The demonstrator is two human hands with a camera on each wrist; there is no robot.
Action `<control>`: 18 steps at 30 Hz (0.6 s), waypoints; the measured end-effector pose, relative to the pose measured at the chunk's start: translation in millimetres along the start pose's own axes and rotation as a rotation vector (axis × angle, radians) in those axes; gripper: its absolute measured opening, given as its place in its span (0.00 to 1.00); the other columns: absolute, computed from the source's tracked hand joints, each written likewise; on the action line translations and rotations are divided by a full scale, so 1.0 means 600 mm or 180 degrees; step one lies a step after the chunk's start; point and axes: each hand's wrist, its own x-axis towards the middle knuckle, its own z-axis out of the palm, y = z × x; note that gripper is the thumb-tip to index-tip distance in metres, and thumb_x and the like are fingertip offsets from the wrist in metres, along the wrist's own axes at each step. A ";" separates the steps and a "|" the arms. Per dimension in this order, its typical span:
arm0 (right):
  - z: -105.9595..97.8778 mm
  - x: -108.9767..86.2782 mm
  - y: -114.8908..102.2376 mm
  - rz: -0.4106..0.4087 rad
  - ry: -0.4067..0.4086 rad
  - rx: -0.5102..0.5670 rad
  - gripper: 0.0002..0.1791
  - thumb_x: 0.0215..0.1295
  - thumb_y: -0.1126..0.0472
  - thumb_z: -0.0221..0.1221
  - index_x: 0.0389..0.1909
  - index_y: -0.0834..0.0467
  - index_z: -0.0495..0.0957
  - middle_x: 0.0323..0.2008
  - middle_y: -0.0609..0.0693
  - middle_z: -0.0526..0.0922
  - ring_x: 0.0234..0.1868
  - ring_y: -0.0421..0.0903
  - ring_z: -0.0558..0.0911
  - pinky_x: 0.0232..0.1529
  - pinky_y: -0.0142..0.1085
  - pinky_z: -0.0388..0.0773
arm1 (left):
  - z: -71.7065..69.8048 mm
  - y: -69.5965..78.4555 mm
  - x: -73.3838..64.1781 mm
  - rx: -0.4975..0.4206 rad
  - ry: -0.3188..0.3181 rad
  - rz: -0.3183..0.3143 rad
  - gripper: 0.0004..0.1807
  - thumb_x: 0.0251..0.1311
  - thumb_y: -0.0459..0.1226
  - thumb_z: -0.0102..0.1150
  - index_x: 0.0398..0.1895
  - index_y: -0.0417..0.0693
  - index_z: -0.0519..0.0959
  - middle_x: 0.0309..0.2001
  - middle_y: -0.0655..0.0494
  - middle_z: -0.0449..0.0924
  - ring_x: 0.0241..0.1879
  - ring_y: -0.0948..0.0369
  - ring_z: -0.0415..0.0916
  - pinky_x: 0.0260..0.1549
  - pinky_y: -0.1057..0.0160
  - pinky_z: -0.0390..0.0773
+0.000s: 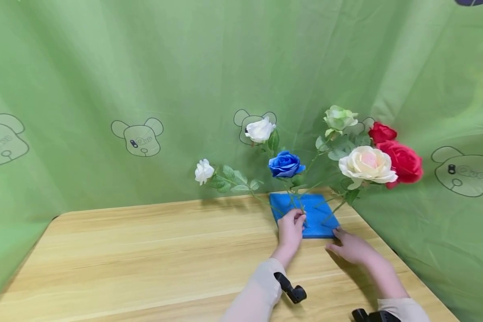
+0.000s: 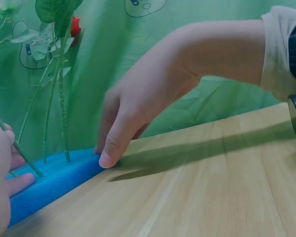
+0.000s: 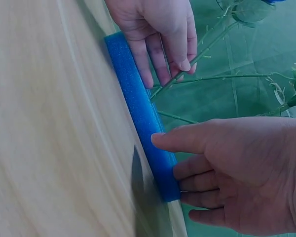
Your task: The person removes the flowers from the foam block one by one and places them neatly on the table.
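A flat blue foam block [image 1: 318,231] lies on the table with several artificial flowers standing in it. My left hand [image 1: 291,230] pinches the thin green stem [image 3: 203,52] of a blue rose [image 1: 285,165] between thumb and fingers, low over the block's top. In the left wrist view the stem's lower end [image 2: 33,169] meets the foam. My right hand [image 1: 355,247] touches the block's near right corner, its fingers fairly straight. The right wrist view shows that thumb [image 3: 163,141] against the block's front edge.
A white rose [image 1: 204,171] leans far left, and another white rose [image 1: 260,130] stands behind the blue one. To the right are a pale green rose [image 1: 340,118], a cream rose [image 1: 367,164] and red roses [image 1: 404,162]. Green curtains [image 1: 185,89] border the wooden table [image 1: 145,259].
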 end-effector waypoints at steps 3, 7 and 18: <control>0.003 -0.002 0.001 -0.0002 0.0016 -0.0013 0.40 0.67 0.47 0.57 0.61 0.81 0.64 0.62 0.82 0.63 0.60 0.78 0.68 0.58 0.65 0.70 | 0.000 0.000 -0.001 0.0017 -0.0016 0.0069 0.05 0.64 0.32 0.59 0.39 0.40 0.83 0.34 0.48 0.86 0.30 0.53 0.85 0.24 0.78 0.78; 0.007 -0.002 -0.001 -0.0057 0.0024 -0.0019 0.40 0.67 0.47 0.57 0.62 0.80 0.64 0.63 0.82 0.62 0.60 0.78 0.67 0.58 0.64 0.70 | -0.007 0.002 0.000 -0.0206 0.0050 0.0077 0.06 0.65 0.32 0.58 0.40 0.39 0.82 0.36 0.44 0.86 0.33 0.52 0.86 0.25 0.75 0.81; 0.000 -0.008 -0.007 -0.0058 -0.0005 -0.0174 0.41 0.69 0.47 0.56 0.63 0.80 0.62 0.64 0.81 0.60 0.60 0.78 0.67 0.57 0.65 0.70 | -0.060 0.019 0.010 -0.0274 -0.0074 0.0140 0.08 0.68 0.33 0.55 0.43 0.37 0.79 0.40 0.40 0.84 0.38 0.46 0.85 0.29 0.72 0.84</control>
